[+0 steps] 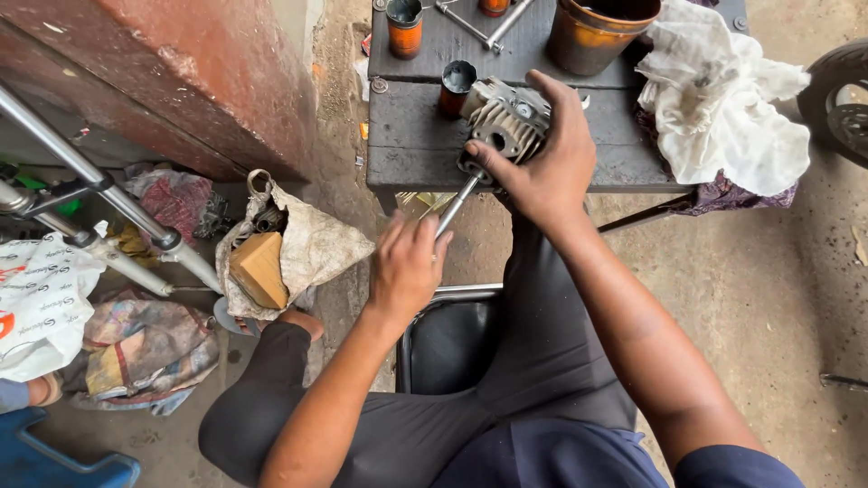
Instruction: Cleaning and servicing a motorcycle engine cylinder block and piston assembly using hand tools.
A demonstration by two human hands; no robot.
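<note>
Right hand clamps finned cylinder head at tabletop edge. Left hand just below grips a metal tool seated in the head. Work mid-way; tool not withdrawn.

We have one view only, from the camera on our head, looking steeply down past our chest and lap. It faces forward and down, so our knees fill the bottom edge and the dark tabletop sits at the top, close in front of us. Both hands lie near the middle, near the lens: the left hand lower, the right hand higher at the tabletop's near edge. Bare floor runs off to the right.
</note>
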